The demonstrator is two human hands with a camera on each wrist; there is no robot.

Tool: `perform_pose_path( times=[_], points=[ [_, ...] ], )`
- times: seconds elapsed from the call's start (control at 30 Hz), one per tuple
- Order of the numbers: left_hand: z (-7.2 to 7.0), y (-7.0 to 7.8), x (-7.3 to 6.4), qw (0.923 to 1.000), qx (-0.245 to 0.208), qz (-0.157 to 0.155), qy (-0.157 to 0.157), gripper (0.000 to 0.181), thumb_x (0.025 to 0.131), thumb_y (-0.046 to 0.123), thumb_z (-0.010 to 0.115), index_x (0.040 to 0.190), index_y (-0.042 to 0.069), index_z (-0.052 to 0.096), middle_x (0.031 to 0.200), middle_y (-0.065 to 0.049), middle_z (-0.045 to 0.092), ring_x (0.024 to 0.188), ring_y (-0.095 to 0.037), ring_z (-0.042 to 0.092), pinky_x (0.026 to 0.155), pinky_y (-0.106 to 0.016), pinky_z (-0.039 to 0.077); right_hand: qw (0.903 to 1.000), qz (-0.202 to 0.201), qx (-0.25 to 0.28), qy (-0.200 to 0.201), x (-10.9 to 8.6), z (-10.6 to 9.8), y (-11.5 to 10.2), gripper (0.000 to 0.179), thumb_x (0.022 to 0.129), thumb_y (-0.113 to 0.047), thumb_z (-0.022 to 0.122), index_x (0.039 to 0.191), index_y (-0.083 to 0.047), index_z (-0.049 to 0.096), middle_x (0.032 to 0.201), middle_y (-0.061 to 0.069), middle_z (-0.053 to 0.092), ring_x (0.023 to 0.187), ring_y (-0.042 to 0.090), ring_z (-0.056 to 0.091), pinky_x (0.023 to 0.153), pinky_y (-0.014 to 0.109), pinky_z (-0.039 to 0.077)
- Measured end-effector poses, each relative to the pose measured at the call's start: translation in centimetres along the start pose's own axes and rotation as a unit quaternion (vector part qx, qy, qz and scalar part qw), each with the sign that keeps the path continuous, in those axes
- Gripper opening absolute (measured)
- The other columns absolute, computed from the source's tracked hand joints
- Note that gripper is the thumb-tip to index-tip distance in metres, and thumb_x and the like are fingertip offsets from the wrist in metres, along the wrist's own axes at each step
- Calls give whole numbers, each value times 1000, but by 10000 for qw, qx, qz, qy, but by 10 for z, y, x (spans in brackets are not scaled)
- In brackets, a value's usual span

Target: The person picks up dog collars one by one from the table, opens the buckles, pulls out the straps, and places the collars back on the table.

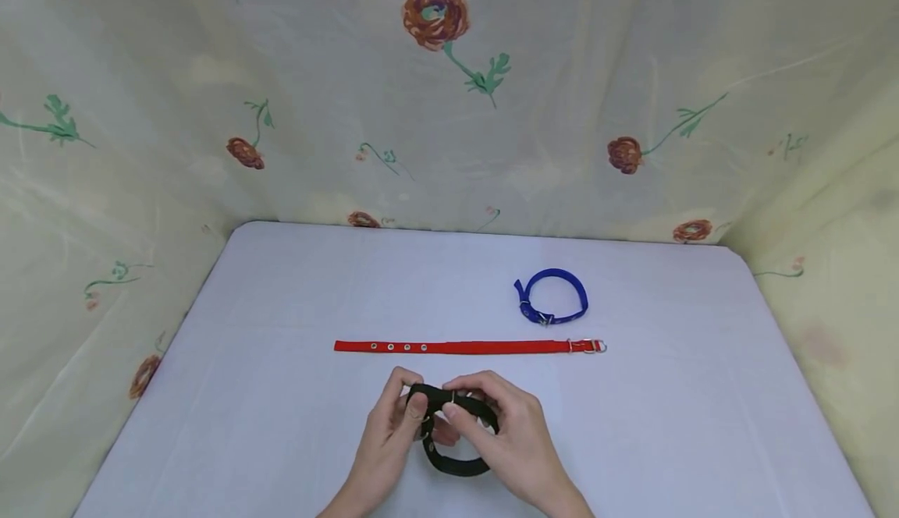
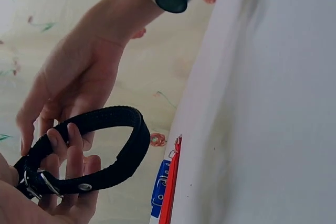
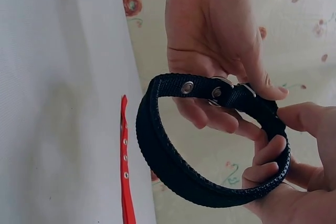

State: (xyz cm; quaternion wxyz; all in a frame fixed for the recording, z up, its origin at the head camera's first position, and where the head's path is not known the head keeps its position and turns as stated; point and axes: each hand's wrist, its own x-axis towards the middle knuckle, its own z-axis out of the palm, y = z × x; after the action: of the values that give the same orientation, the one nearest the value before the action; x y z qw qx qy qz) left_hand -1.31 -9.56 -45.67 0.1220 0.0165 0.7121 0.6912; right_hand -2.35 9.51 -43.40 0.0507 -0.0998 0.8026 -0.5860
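“Two hands are busy, yes? What do they have?”

“A black collar [image 1: 460, 468], bent round into a ring. The left hand [image 1: 386, 428] pinches its band with the thumb on top, and the right hand [image 1: 516, 428] pinches it just beside, at a thin metal loop. Both are clamped on it”

“Where is it, exactly?”

“Held up off the white table [image 1: 246, 331], on the near side of the other collars; the wrist views show it against the flowered cloth [image 1: 548, 112]”

“And what does that ring enclose?”

“Fingers: several show inside it. The strap also runs through a metal buckle [image 2: 51, 184], and the right wrist view shows a metal eyelet [image 3: 188, 87] in the band near that. Whether the prong sits in a hole, I cannot tell”

“What lies beyond?”

“A red collar [image 1: 492, 347], stretched flat and straight, four eyelets towards its left end, buckle and ring at its right. Farther back, apart from it and to the right, rests a blue collar [image 1: 535, 313], fastened in a loop that encircles a patch of table, its tail poking out on the left”
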Motion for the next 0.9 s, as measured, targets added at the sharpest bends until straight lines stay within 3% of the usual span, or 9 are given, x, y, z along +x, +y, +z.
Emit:
perform_pose_path(
  times=[0.2,0.33,0.43,0.53,0.7,0.9],
  points=[
    [3,-1,1,9985,-540,-28,-75,30,118,38,38,125,8,38,121,-30,71,86,-16,81,85,-31,66,9998,-24,35,191,2,-2,2,16,98,-21,81,113,-20,76,104,-3,80,91,5,73,86,20,61],
    [6,-5,-1,9970,-511,290,-509,27,117,25,47,134,6,39,121,-35,70,85,-10,76,89,-29,64,9984,205,456,251,2,-5,2,16,99,-10,77,114,-14,73,108,4,78,96,9,74,92,18,59],
    [8,-8,-3,9953,-453,578,-627,31,114,18,53,139,3,41,119,-37,69,80,-6,72,84,-27,64,9952,494,808,253,2,-7,1,17,100,-4,71,116,-10,70,112,11,74,100,13,73,95,17,58],
    [9,-8,-4,9967,-401,597,-373,31,110,17,61,135,2,49,116,-35,71,75,-6,68,77,-23,62,9934,660,917,182,1,-8,1,16,101,-4,68,117,-9,67,112,12,72,101,15,72,94,18,59],
    [8,-4,-4,9992,-273,163,222,33,105,21,70,130,4,57,117,-23,78,71,-8,68,70,-21,57,9924,836,905,65,-1,-8,2,16,103,-9,69,119,-12,67,113,8,72,107,15,74,103,24,59],
    [7,-2,-2,9990,-175,39,399,33,104,22,72,127,5,55,117,-18,81,67,-10,66,67,-21,55,9957,767,516,39,-1,-9,4,16,103,-14,72,118,-17,69,113,2,75,110,14,73,107,26,57]
  ],
)
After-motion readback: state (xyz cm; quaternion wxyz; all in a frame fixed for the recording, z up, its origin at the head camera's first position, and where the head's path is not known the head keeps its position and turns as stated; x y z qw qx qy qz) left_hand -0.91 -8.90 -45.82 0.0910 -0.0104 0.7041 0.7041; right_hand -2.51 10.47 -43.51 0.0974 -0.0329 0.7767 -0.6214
